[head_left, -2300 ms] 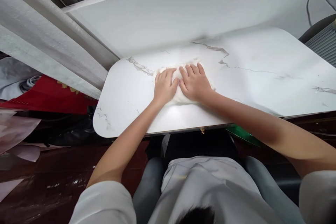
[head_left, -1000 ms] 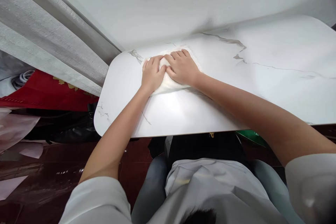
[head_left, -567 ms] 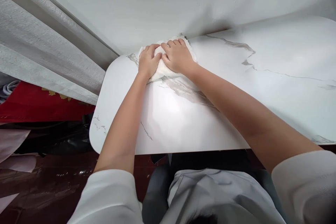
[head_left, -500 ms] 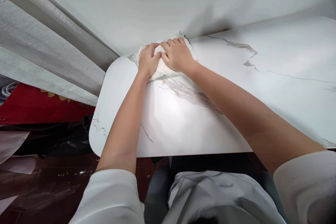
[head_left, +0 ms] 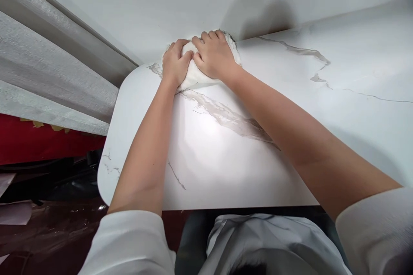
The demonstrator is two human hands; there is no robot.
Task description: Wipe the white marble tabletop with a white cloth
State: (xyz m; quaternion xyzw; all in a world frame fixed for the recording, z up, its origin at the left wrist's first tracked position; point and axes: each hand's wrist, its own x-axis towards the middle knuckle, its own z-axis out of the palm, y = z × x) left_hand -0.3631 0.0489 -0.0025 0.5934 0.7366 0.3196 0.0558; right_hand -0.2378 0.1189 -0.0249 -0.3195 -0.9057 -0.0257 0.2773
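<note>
A folded white cloth (head_left: 196,75) with a fluffy surface lies at the back edge of the white marbled table (head_left: 206,150), against the pale upright panel. My left hand (head_left: 176,63) presses on the cloth's left part, its fingers bent over the far side. Beside it, my right hand (head_left: 214,55) bears down on the right part, fingers curved over the cloth and thumb pointing toward the left hand. The two thumbs are close together. Both palms hide much of the cloth.
A grey-white curtain (head_left: 54,60) hangs along the table's left side. Behind the table rises the pale panel (head_left: 145,4). A red cloth-like sheet (head_left: 45,142) and dark items lie low at the left, above a dark reddish floor (head_left: 64,240).
The view has shifted, so the table's left corner and the curtain sit further left. Both hands remain on the cloth, at about the same place on the table.
</note>
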